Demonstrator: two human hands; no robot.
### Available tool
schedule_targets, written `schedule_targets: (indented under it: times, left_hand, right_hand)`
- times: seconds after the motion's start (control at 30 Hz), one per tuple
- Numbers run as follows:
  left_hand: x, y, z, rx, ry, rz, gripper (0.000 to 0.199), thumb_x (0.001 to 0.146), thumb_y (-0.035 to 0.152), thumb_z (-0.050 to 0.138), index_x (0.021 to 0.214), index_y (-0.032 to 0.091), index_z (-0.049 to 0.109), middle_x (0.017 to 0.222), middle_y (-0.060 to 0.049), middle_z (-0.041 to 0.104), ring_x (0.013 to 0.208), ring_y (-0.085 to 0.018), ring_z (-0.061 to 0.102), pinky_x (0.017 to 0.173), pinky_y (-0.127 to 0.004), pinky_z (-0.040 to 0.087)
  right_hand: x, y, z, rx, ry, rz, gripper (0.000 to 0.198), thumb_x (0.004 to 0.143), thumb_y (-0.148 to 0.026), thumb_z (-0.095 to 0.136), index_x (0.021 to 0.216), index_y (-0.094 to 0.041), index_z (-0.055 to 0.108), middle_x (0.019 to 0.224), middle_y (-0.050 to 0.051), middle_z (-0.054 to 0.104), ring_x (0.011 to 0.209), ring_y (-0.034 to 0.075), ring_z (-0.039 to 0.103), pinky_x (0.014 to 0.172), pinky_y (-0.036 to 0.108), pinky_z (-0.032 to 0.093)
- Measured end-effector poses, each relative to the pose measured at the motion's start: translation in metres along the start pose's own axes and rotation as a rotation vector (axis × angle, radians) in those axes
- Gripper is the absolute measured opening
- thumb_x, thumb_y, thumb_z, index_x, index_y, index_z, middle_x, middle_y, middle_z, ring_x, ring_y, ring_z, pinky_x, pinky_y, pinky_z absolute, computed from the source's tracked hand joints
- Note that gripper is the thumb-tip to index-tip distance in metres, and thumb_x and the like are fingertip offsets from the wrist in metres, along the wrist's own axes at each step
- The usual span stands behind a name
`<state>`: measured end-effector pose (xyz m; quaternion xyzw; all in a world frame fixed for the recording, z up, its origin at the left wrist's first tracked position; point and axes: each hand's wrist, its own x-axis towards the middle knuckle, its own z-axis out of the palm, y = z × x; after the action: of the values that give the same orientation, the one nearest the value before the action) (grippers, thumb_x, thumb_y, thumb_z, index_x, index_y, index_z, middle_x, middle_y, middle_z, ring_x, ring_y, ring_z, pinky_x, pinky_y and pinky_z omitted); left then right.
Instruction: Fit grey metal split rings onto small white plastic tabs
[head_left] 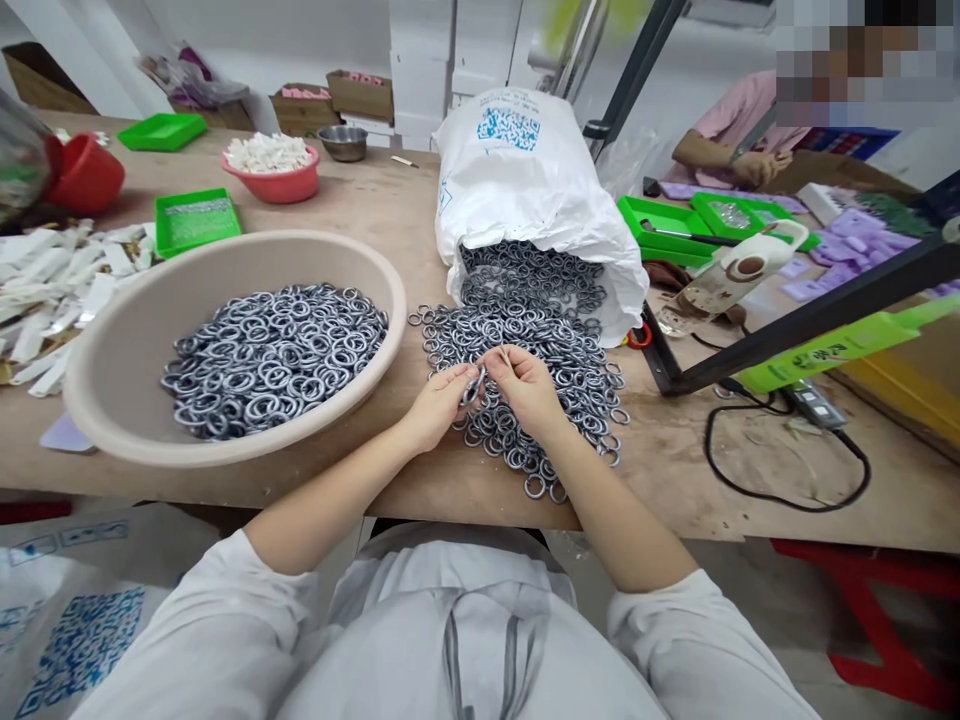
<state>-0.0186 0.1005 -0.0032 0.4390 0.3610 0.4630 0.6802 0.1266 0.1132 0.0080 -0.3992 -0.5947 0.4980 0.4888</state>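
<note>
My left hand (442,405) pinches a dark grey ring (474,384), perhaps more than one, at its fingertips. Close against it, my right hand (529,390) is closed on a thin tan strip (504,355), whose kind is too small to tell. Both hands are over a pile of grey rings (544,440) spread on the wooden table. The pile spills from the mouth of a white woven sack (525,190) lying just behind. To the left, a beige basin (97,385) holds many similar rings.
White plastic pieces (52,280) lie at far left. Beyond the basin are a green tray (196,222) and a red bowl (281,185). A black metal frame (750,355), a bottle (739,270) and a cable (709,450) are at right. Another person's hand (757,168) works at back right.
</note>
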Motion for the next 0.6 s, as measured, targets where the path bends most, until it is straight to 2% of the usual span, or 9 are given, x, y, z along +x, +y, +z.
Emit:
schedule_targets:
  times: [0.1, 0.2, 0.3, 0.43, 0.6]
  left_hand:
    - [0.001, 0.001, -0.001, -0.033, 0.007, -0.006, 0.036, 0.082, 0.049, 0.063, 0.071, 0.016, 0.054, 0.055, 0.004, 0.048, 0.042, -0.004, 0.03, 0.04, -0.02, 0.019]
    - [0.001, 0.002, -0.002, -0.067, 0.035, -0.009, 0.035, 0.082, 0.048, 0.064, 0.071, 0.017, 0.052, 0.054, 0.005, 0.046, 0.041, -0.004, 0.03, 0.04, -0.02, 0.019]
    - [0.0, 0.003, 0.0, -0.103, 0.089, -0.018, 0.036, 0.078, 0.047, 0.069, 0.071, 0.018, 0.049, 0.053, 0.007, 0.04, 0.041, -0.004, 0.029, 0.04, -0.019, 0.018]
    - [-0.001, 0.006, 0.002, -0.114, 0.106, -0.027, 0.038, 0.076, 0.049, 0.07, 0.072, 0.018, 0.049, 0.054, 0.008, 0.038, 0.041, -0.003, 0.028, 0.039, -0.019, 0.019]
    - [-0.004, 0.005, 0.003, -0.119, 0.079, -0.036, 0.037, 0.076, 0.049, 0.069, 0.075, 0.017, 0.05, 0.053, 0.009, 0.038, 0.041, -0.003, 0.026, 0.039, -0.018, 0.018]
  right_hand:
    - [-0.004, -0.003, -0.005, -0.251, 0.05, -0.108, 0.042, 0.085, -0.061, 0.058, 0.074, -0.02, 0.056, 0.063, -0.003, 0.049, 0.058, 0.012, 0.042, 0.057, 0.027, 0.034]
    - [-0.012, -0.008, -0.008, -0.56, 0.001, -0.248, 0.038, 0.092, -0.052, 0.053, 0.07, -0.02, 0.054, 0.065, -0.002, 0.048, 0.061, 0.012, 0.043, 0.06, 0.027, 0.031]
    - [-0.017, -0.01, -0.007, -0.748, -0.041, -0.319, 0.037, 0.094, -0.048, 0.051, 0.07, -0.019, 0.052, 0.068, -0.001, 0.049, 0.063, 0.012, 0.044, 0.06, 0.027, 0.03]
    - [-0.02, -0.009, -0.002, -0.848, -0.053, -0.313, 0.038, 0.094, -0.048, 0.049, 0.07, -0.02, 0.05, 0.07, 0.0, 0.05, 0.062, 0.013, 0.044, 0.058, 0.027, 0.027]
    - [-0.017, -0.009, -0.001, -0.862, -0.065, -0.28, 0.042, 0.094, -0.051, 0.046, 0.066, -0.021, 0.046, 0.066, 0.0, 0.049, 0.06, 0.013, 0.043, 0.058, 0.028, 0.025]
